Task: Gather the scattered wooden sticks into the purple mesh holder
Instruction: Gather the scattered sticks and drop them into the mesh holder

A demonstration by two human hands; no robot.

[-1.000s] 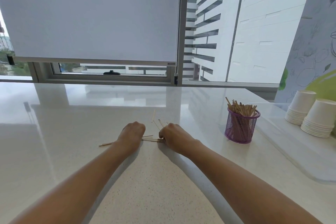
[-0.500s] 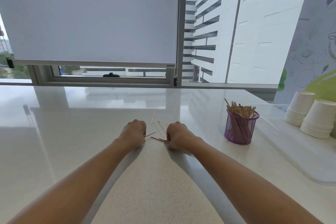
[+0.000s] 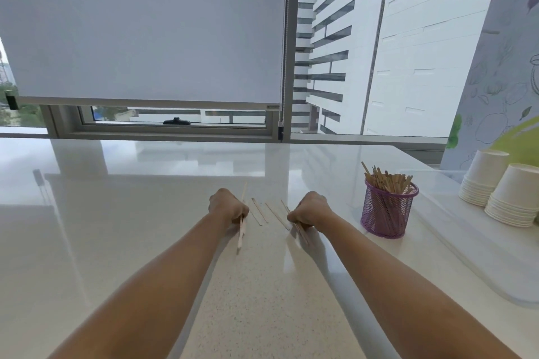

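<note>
1. Honestly, no text, number or brand here that I can actually read.
2. Closest thing is a tiny dark mark [image 3: 272,107] at the right end of the grey bottom rail of the white roller blind [image 3: 145,102]. It's way too small and blurry to make out.
</note>
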